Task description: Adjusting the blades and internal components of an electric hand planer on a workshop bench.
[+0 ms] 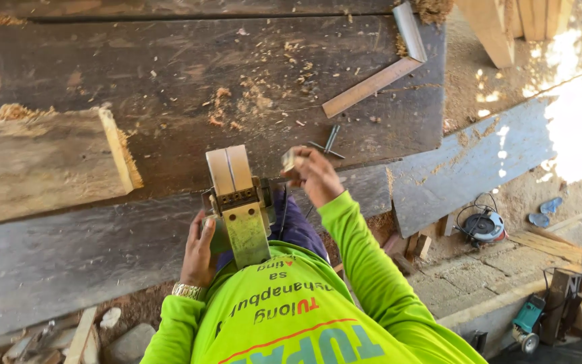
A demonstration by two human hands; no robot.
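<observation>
- On the dark wooden bench (170, 74), right in front of my tummy, I hold a power planer (240, 209) flipped over, so its flat shiny bottom faces up at me.
- My left hand (199, 253) wraps tight round the planer's side. I think that keeps it from wobbling.
- My right hand (314, 176) is pinched shut on a small pale thing (289, 160) just beside the planer. I cannot tell what it is.
- A little T-shaped key (328, 145) lies on the bench near my right hand, easy to grab.
- A metal square (389, 64) rests farther away, among wood shavings.
- A thick pale plank (42, 165) lies to my left.
</observation>
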